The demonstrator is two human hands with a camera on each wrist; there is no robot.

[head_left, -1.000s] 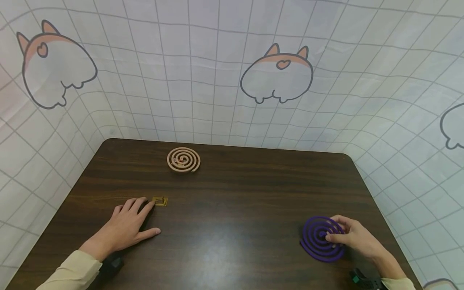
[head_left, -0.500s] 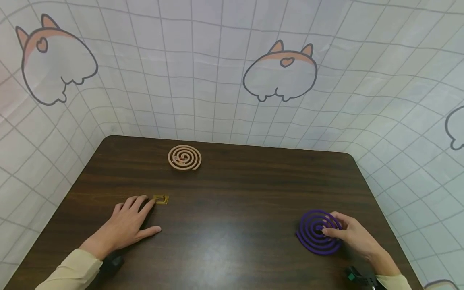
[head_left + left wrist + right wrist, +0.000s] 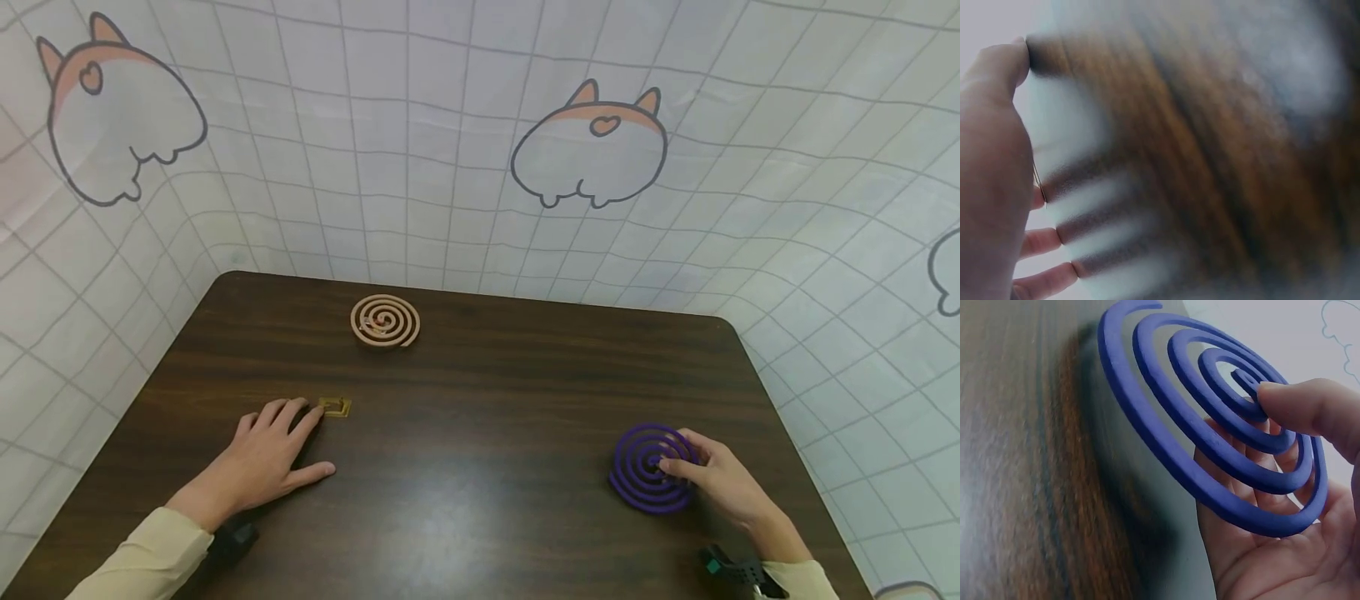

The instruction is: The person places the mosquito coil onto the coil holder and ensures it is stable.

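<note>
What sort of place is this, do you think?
Possibly a screened-off indoor tabletop setup, though the wider room isn't visible. White grid-patterned fabric with cartoon animal drawings hangs along the far edge and both sides of a dark wood-look table.

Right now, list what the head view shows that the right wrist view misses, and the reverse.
Only the head view shows the tan spiral coil, the flat gold rectangular piece and the left hand. Only the right wrist view shows the palm side of the right hand. Both show the dark brown wood-grain table, the white backdrop and that hand holding the purple spiral coil.
</note>
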